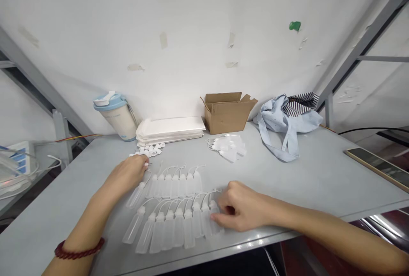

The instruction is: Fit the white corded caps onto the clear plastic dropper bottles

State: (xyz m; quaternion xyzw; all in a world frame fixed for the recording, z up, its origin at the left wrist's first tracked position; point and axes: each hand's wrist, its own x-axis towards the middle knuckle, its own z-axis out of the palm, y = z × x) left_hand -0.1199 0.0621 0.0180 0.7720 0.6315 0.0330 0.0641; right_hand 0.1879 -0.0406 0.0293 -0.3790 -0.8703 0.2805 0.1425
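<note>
My left hand (129, 173) reaches the left back of the laid-out tubes, fingers pinched at a small white piece (146, 164). Just beyond it lies a pile of small white pieces (153, 150). Two rows of translucent plastic tubes with thin white loops cover the table in front of me: a back row (175, 185) and a front row (169, 229). At the front row's right end, my right hand (243, 208) has its fingers curled, with thumb and forefinger at the last tube (215, 218). That tube and the fingertips are slightly blurred.
Along the wall stand a blue-lidded cup (116, 116), a stack of white sheets or bags (172, 129), an open cardboard box (228, 116) and a light blue cloth bag (287, 118). More white looped pieces (228, 146) lie before the box. A phone (377, 167) rests far right.
</note>
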